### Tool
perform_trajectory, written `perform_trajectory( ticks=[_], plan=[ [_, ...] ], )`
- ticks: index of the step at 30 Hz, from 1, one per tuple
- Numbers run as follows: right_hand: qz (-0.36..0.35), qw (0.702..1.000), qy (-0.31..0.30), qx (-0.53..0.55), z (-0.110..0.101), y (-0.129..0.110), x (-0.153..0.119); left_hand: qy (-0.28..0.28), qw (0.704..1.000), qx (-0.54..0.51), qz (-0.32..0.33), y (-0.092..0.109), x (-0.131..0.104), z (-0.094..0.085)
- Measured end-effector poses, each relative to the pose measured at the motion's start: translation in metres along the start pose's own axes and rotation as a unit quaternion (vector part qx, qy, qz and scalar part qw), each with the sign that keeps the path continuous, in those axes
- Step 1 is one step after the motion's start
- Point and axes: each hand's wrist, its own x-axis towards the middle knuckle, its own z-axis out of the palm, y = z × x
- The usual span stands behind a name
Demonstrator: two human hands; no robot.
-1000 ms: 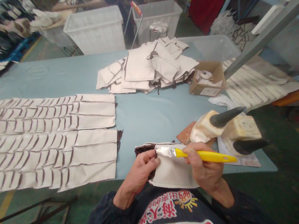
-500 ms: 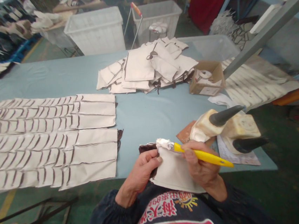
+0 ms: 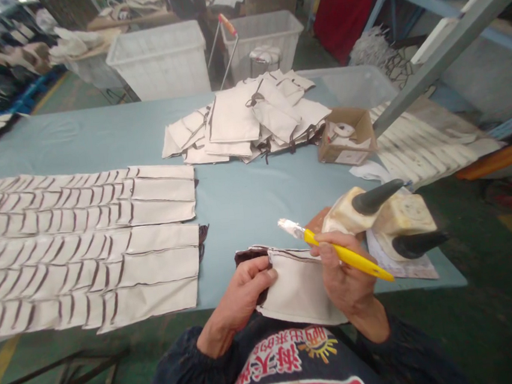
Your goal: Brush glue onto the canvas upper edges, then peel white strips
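My left hand (image 3: 249, 283) pinches the left edge of an off-white leather-like piece (image 3: 296, 284) near my body. Dark brown fuzzy material (image 3: 250, 254) shows at that piece's left end, and a brown line runs along its top edge. Closed around a yellow-handled brush (image 3: 348, 258) is my right hand (image 3: 348, 276), which also lies over the right part of the piece. White paste coats the brush tip, which points up and left, above the top edge and apart from it.
Overlapping rows of similar pieces (image 3: 161, 243) lie on the left of the blue-covered table (image 3: 238, 199). A loose heap (image 3: 235, 118) lies at the back beside a cardboard box (image 3: 345, 138). Two stained containers (image 3: 351, 210) with black spouts stand on the right.
The brush tip has lifted off the piece's top edge and moved up and slightly right, uncovering the brown-lined edge. My left hand keeps its hold. The camera view has shifted slightly.
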Motion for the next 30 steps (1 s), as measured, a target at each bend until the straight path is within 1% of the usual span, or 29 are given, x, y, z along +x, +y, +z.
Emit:
perform_trajectory(
  ticks=[3,5,7,9,12,14,15,17,20,22,24,26,30],
  plan=[
    [-0.018,0.998,-0.047,-0.042,0.008,0.001,-0.002,0.005,1.0,-0.005,-0.001,-0.001,0.001,0.003],
    [-0.022,0.997,-0.055,-0.051,0.015,0.003,-0.003,-0.001,1.0,-0.013,-0.008,-0.003,0.003,0.003],
    [-0.012,0.997,-0.044,-0.063,0.018,0.007,-0.003,-0.005,1.0,-0.019,-0.003,-0.005,0.004,-0.001],
    [-0.002,0.997,-0.018,-0.081,0.016,0.011,0.0,-0.002,1.0,-0.005,0.012,-0.008,0.003,-0.01],
    [0.017,0.994,0.016,-0.109,0.004,0.019,0.009,0.0,0.996,0.08,0.031,-0.01,-0.002,-0.025],
    [0.04,0.992,0.028,-0.12,-0.004,0.024,0.015,-0.021,0.989,0.141,0.034,-0.012,-0.005,-0.031],
    [0.049,0.991,0.031,-0.123,-0.006,0.026,0.017,-0.036,0.985,0.167,0.038,-0.013,-0.006,-0.03],
    [0.058,0.989,0.031,-0.131,-0.006,0.029,0.019,-0.065,0.973,0.215,0.051,-0.015,-0.007,-0.024],
    [0.059,0.989,0.017,-0.138,0.001,0.033,0.016,-0.08,0.948,0.294,0.09,-0.018,-0.007,-0.009],
    [0.067,0.989,0.011,-0.128,0.004,0.034,0.013,-0.084,0.937,0.321,0.111,-0.02,-0.007,-0.003],
    [0.086,0.991,0.022,-0.1,0.003,0.031,0.011,-0.081,0.932,0.33,0.124,-0.022,-0.008,-0.003],
    [0.121,0.99,0.042,-0.051,-0.005,0.022,0.009,-0.072,0.931,0.334,0.131,-0.022,-0.01,-0.007],
    [0.188,0.978,0.057,0.063,-0.027,-0.007,0.009,-0.047,0.928,0.337,0.15,-0.022,-0.012,-0.013]
  ],
)
